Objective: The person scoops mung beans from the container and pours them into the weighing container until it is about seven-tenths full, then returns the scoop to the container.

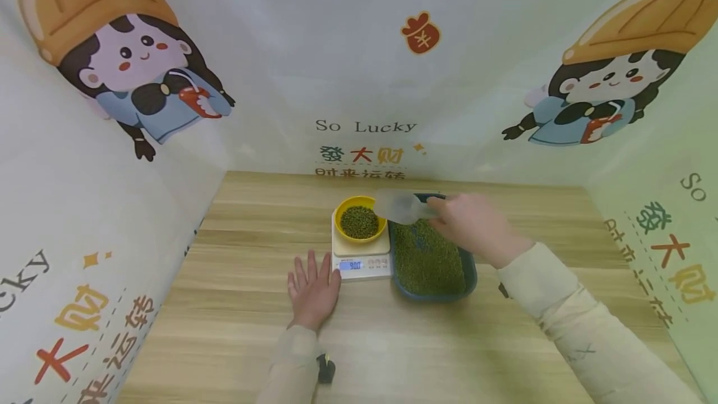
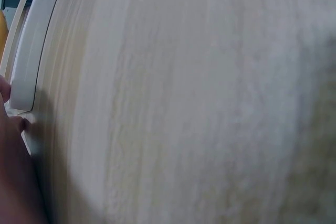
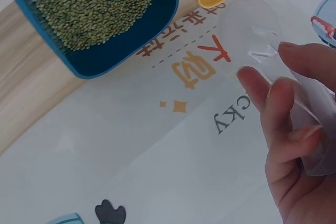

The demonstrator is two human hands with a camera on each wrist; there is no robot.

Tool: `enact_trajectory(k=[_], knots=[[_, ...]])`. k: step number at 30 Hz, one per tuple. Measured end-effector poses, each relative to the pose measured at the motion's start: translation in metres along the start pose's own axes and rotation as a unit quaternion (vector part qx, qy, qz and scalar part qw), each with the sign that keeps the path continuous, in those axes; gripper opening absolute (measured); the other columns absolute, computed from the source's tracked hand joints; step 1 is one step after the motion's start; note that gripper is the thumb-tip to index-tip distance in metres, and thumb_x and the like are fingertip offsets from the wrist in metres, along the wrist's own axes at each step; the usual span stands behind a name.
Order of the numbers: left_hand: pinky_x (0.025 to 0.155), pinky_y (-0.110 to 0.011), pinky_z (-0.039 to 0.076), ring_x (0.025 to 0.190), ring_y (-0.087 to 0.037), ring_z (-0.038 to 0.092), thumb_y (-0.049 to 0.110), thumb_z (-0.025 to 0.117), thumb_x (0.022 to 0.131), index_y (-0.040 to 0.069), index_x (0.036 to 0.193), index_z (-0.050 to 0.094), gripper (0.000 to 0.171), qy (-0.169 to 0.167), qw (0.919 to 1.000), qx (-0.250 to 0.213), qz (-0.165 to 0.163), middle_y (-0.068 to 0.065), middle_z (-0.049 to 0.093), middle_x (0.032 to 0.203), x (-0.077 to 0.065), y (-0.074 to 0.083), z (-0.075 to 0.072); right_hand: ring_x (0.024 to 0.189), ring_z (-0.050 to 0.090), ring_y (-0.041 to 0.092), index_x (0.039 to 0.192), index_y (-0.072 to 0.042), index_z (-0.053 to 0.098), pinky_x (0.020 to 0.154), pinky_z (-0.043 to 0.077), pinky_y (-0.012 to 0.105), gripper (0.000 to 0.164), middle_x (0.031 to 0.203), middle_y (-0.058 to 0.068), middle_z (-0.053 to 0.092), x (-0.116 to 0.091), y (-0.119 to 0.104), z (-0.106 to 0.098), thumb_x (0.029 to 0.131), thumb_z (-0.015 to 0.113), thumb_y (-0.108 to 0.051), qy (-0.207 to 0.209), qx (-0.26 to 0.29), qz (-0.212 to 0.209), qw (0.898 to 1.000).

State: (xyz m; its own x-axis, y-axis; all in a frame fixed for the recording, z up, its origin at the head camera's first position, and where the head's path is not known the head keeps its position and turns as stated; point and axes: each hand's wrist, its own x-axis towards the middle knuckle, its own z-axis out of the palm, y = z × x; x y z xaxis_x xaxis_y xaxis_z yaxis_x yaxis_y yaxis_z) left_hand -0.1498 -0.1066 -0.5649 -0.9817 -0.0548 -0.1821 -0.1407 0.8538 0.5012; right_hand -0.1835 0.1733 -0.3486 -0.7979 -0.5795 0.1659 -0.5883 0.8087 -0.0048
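My right hand (image 1: 475,224) grips the handle of a clear plastic scoop (image 1: 397,206), whose bowl overlaps the right rim of a yellow bowl (image 1: 361,240) in the head view. Green mung beans (image 1: 359,222) fill part of that bowl, which sits on a white kitchen scale (image 1: 364,272) reading about 90.0. Right of the scale stands a blue bin (image 1: 472,279) with many more mung beans (image 1: 429,267). In the right wrist view the fingers curl round the scoop (image 3: 310,98). My left hand (image 1: 314,292) lies palm down on the table, fingers spread, beside the scale's front left corner.
The wooden table (image 1: 247,248) carries all of this. A white printed cloth (image 1: 359,67) with cartoon figures hangs behind and along both sides. The bin stands right up against the scale.
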Motion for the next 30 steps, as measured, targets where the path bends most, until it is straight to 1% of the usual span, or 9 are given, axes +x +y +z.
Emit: enact_trajectory(k=[5,8,12,14,18,20,22,27,30], knots=[[0.11,-0.059,-0.011,0.138,-0.036,-0.018,0.043,0.022,0.101,0.019,0.152,0.022,0.056,-0.003,1.0,-0.004,-0.004,-0.011,-0.002,0.159,0.0,0.0,0.001,0.048,0.044,0.011,0.084,-0.004,0.064,0.042,0.042,0.027,0.007,0.06,0.001,0.055,-0.015,0.009,-0.003,0.08,0.068,-0.008,-0.004,0.02,0.0,1.0],[0.109,-0.059,-0.013,0.138,-0.036,-0.02,0.044,0.021,0.101,0.019,0.152,0.021,0.057,-0.005,0.9999,-0.008,-0.003,-0.01,-0.004,0.159,0.0,-0.002,0.003,0.051,0.042,0.011,0.084,-0.003,0.067,0.043,0.041,0.025,0.007,0.064,0.003,0.055,-0.025,0.013,-0.006,0.078,0.065,-0.004,-0.021,0.025,0.011,0.999],[0.109,-0.058,-0.014,0.138,-0.035,-0.021,0.045,0.02,0.101,0.02,0.152,0.02,0.057,-0.005,1.0,-0.009,-0.002,-0.009,-0.004,0.159,0.002,-0.003,0.005,0.05,0.039,0.009,0.082,-0.004,0.068,0.044,0.037,0.024,0.009,0.063,0.0,0.057,-0.038,0.018,-0.01,0.077,0.061,-0.002,-0.076,0.069,0.039,0.994],[0.109,-0.059,-0.012,0.138,-0.036,-0.019,0.044,0.02,0.101,0.019,0.152,0.021,0.057,0.001,1.0,-0.009,0.002,-0.01,-0.002,0.159,0.002,-0.003,0.004,0.052,0.044,0.01,0.085,-0.005,0.069,0.047,0.041,0.026,0.012,0.067,0.0,0.061,-0.043,0.019,-0.011,0.077,0.06,-0.004,-0.114,0.097,0.052,0.987],[0.109,-0.059,-0.011,0.139,-0.037,-0.017,0.044,0.022,0.101,0.018,0.152,0.023,0.057,0.011,0.9999,-0.011,0.008,-0.012,0.0,0.159,0.002,-0.001,0.004,0.076,0.064,0.022,0.104,-0.004,0.07,0.066,0.054,0.041,0.025,0.095,0.008,0.071,-0.055,0.021,-0.011,0.081,0.061,-0.01,-0.182,0.117,0.061,0.974],[0.109,-0.059,-0.012,0.138,-0.036,-0.018,0.044,0.021,0.101,0.018,0.152,0.023,0.057,0.01,0.9999,-0.011,0.008,-0.012,0.0,0.159,0.003,-0.001,0.005,0.093,0.064,0.029,0.108,-0.003,0.07,0.079,0.053,0.048,0.028,0.107,0.012,0.07,-0.061,0.021,-0.008,0.083,0.061,-0.012,-0.2,0.115,0.055,0.972],[0.109,-0.058,-0.013,0.138,-0.035,-0.02,0.046,0.02,0.101,0.019,0.152,0.021,0.058,0.004,0.9999,-0.01,0.007,-0.01,-0.003,0.159,0.004,-0.003,0.006,0.098,0.063,0.032,0.11,-0.003,0.069,0.082,0.052,0.05,0.029,0.11,0.013,0.069,-0.065,0.021,-0.003,0.084,0.06,-0.012,-0.208,0.129,0.055,0.968],[0.109,-0.057,-0.015,0.137,-0.034,-0.024,0.048,0.017,0.101,0.022,0.153,0.018,0.058,-0.006,1.0,-0.008,0.001,-0.007,-0.007,0.159,0.005,-0.004,0.006,0.083,0.065,0.024,0.107,-0.004,0.07,0.073,0.055,0.044,0.026,0.1,0.012,0.071,-0.072,0.017,0.02,0.086,0.056,-0.009,-0.196,0.157,0.043,0.967],[0.109,-0.059,-0.012,0.138,-0.036,-0.02,0.047,0.019,0.101,0.021,0.152,0.02,0.057,-0.005,1.0,-0.003,0.0,-0.008,-0.005,0.159,0.003,-0.001,0.002,0.077,0.064,0.022,0.113,-0.001,0.067,0.067,0.054,0.041,0.03,0.102,0.016,0.071,-0.076,0.012,0.033,0.087,0.055,-0.011,-0.192,0.151,0.053,0.968]])
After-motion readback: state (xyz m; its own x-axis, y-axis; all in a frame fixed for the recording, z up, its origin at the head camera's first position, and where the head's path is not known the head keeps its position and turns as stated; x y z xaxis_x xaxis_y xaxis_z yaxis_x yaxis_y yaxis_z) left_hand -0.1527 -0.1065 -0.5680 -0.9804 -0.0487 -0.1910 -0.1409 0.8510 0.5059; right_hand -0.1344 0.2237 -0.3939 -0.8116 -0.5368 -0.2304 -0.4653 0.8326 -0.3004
